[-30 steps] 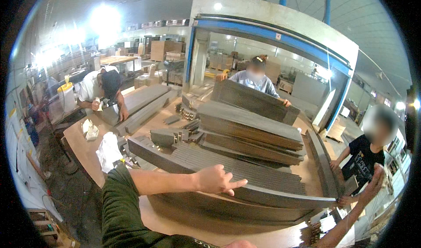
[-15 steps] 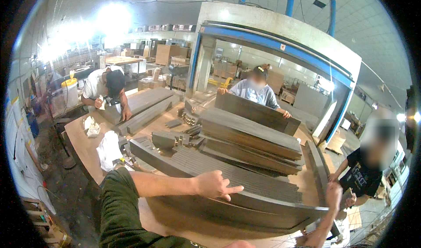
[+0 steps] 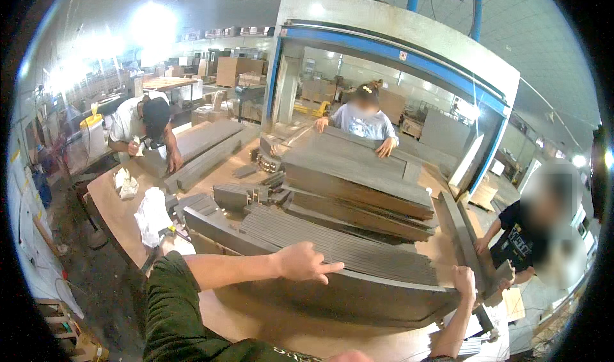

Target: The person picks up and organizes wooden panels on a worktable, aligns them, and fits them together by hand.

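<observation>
A long dark grey-brown panel (image 3: 320, 298) stands on edge across the near side of the table. My left hand (image 3: 300, 263) is on its top edge near the middle, index finger stretched to the right and the other fingers curled. At the panel's right end, my right hand (image 3: 464, 282) is closed over the corner; its fingertips are partly hidden. Just behind the panel lies a row of thin dark slats (image 3: 339, 240). Farther back is a stack of dark boards (image 3: 358, 176).
Three co-workers are around the table (image 3: 256, 327): one person (image 3: 144, 122) at far left, another (image 3: 364, 122) behind the stack with a panel, a third (image 3: 521, 234) at right near a dark strip (image 3: 495, 288). A white bottle-like thing (image 3: 152, 215) and small hardware (image 3: 265, 160) lie left.
The whole scene has shifted slightly left. The far co-worker's panel has tipped down flatter toward the stack. My right hand has settled lower against the panel's end; my left hand keeps its place.
</observation>
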The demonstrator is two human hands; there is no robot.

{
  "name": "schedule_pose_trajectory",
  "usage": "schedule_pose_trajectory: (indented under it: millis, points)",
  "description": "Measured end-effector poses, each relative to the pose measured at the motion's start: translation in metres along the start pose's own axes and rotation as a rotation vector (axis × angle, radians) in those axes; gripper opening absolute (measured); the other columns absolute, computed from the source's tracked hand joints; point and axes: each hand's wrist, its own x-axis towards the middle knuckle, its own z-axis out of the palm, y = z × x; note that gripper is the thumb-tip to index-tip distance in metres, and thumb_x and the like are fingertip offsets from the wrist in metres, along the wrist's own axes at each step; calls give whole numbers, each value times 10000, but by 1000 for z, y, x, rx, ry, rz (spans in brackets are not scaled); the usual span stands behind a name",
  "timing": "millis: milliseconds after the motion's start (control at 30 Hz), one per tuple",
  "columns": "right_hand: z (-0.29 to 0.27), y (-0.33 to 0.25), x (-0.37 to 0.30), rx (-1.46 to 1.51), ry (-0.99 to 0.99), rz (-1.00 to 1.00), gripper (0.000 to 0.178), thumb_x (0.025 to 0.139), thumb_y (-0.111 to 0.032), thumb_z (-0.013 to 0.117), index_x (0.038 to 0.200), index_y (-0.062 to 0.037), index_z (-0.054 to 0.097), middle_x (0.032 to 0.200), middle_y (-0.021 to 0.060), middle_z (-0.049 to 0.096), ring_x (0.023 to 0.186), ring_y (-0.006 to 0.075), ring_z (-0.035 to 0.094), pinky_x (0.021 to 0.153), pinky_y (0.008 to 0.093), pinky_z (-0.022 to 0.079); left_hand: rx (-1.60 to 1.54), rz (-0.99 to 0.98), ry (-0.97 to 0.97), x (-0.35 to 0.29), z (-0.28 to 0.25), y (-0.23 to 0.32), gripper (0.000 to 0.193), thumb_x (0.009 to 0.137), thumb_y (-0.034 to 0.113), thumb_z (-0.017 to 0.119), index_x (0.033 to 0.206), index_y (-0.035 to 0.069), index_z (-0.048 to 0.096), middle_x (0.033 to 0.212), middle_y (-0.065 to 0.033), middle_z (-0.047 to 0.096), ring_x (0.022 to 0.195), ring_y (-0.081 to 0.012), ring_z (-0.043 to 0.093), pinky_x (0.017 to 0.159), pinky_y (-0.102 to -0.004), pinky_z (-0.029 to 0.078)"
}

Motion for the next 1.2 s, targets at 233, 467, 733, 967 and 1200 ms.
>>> schedule_pose_trajectory:
  millis: [233, 467, 733, 967, 1200]
  points:
    - [-132, -78, 0, 88, 397, -290, 196, 820, -124, 558, 731, 50, 564, 646, 215, 541, 583, 187, 603, 521, 378, 422, 9, -4, -39, 1, 4, -2, 550, 841, 541, 519, 1285, 217, 506, 577, -12, 502, 502, -171, 534, 478, -295, 423]
    - [-7, -16, -7, -117, -52, 43, 401, 771, -388, 601, 868, -5, 669, 792, 254, 628, 787, 429, 618, 697, 481, 485, -24, -27, -47, 0, 9, -1, 575, 817, 557, 533, 1277, 213, 509, 601, -15, 513, 514, -181, 536, 509, -309, 439]
    - [21, 27, -4, -43, 152, -13, 318, 790, -290, 599, 730, 22, 625, 672, 218, 577, 626, 370, 582, 600, 427, 443, 112, -653, 414, -82, -61, -23, 494, 802, 465, 636, 1119, 86, 622, 963, -84, 643, 889, -288, 589, 823, -424, 434]
    - [16, -123, -22, 219, -567, -104, 513, 772, -582, 607, 903, -95, 701, 853, 199, 663, 808, 362, 632, 705, 428, 482, -453, -1513, 1120, -337, 40, -45, 672, 919, 500, 462, 1363, 4, 369, 1288, -152, 428, 1160, -245, 434, 1009, -375, 319]
    - [24, -355, -79, -86, -838, -640, 666, 699, -626, 645, 1005, -35, 657, 896, 188, 674, 886, 329, 639, 787, 407, 473, -629, -1489, 1028, -243, 56, -7, 425, 937, 438, 467, 854, 22, 493, 750, -34, 444, 735, -163, 414, 693, -316, 379]
